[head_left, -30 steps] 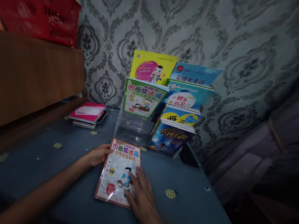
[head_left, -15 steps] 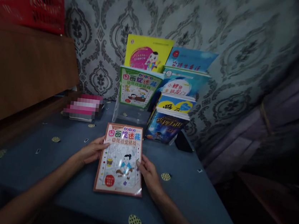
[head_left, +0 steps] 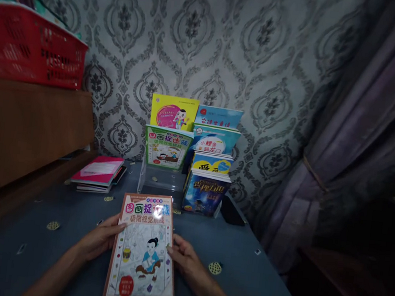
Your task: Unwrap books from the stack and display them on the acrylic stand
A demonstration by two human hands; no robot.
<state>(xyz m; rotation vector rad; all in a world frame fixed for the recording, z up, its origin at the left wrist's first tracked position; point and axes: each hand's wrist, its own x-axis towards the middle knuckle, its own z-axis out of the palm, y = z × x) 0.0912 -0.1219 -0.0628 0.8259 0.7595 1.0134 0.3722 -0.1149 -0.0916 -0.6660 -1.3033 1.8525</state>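
Observation:
Between my two hands is a picture book point(head_left: 144, 256) with a reddish-brown border and a drawn figure in blue on its cover. My left hand point(head_left: 103, 236) grips its left edge, thumb on the cover; my right hand point(head_left: 186, 261) grips the right edge the same way. Fingers behind the book are hidden. Beyond it stands a clear tiered book rack point(head_left: 161, 182). On its left side are a green-bordered book point(head_left: 167, 149) and a yellow book point(head_left: 169, 111). The right side bears a dark blue book point(head_left: 204, 196), with yellow-and-blue, teal and light blue books stepped behind.
A stack of books with a pink one point(head_left: 98, 170) on top lies at the left on the blue cloth-covered table point(head_left: 60, 256). A red basket point(head_left: 34, 46) sits on a brown wooden cabinet point(head_left: 28, 133). At the right hangs a purple curtain point(head_left: 329, 148); a dark flat object point(head_left: 233, 211) lies beside the rack.
My view has tilted up, so the rack and wall sit lower in the picture. The book in my hands looks larger and nearer. Both hands still grip it.

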